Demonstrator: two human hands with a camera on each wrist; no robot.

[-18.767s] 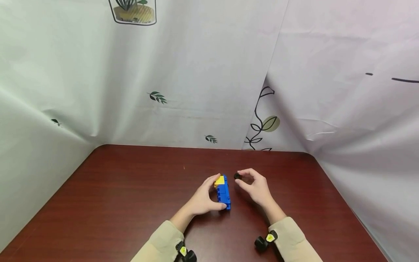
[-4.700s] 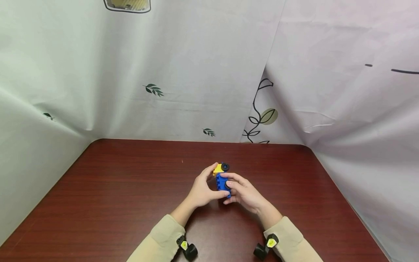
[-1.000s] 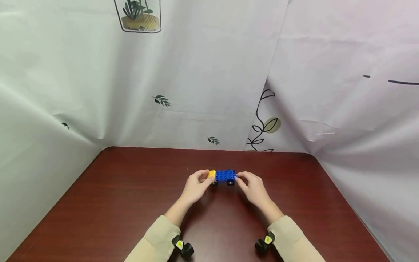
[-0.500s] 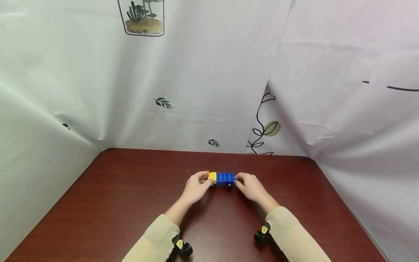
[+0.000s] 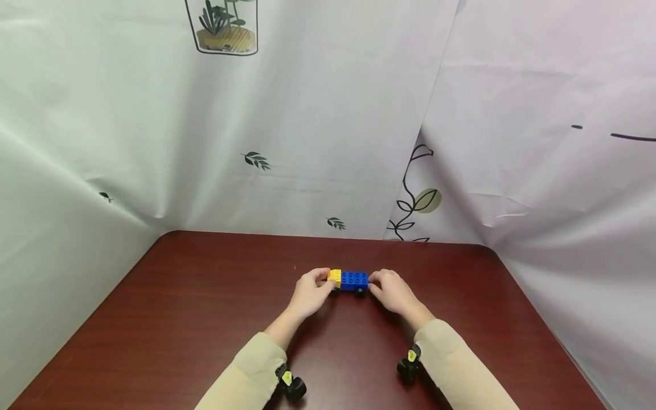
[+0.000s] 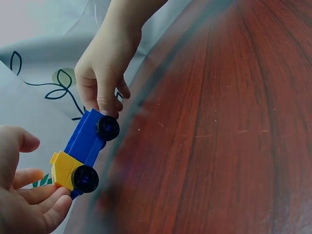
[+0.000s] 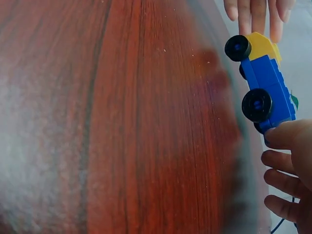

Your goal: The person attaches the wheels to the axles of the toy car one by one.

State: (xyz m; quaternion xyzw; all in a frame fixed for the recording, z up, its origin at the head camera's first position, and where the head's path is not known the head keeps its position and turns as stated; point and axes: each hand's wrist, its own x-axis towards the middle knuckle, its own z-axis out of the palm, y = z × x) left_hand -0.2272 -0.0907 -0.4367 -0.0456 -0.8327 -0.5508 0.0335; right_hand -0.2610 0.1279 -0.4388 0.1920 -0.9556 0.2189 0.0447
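Note:
A toy truck of building bricks lies crosswise between my hands, far across the table. It has a blue studded body, a yellow front and black wheels. My left hand holds the yellow end, its thumb over the near corner and its fingers at the front and far corner. At the blue rear end, my right hand pinches the small blue tip, mostly hidden by thumb and fingers. Both wrist views show the truck from its side with black wheels near the table surface.
The dark red wooden table spreads out around both arms. White cloth walls with printed leaves rise behind its back edge and along the sides. A small black camera is strapped to each wrist.
Earlier the truck stood lengthwise in my left hand and my right hand held a loose wheel. Since then wheels have gone on and the truck has turned crosswise; over the last half second it barely moves.

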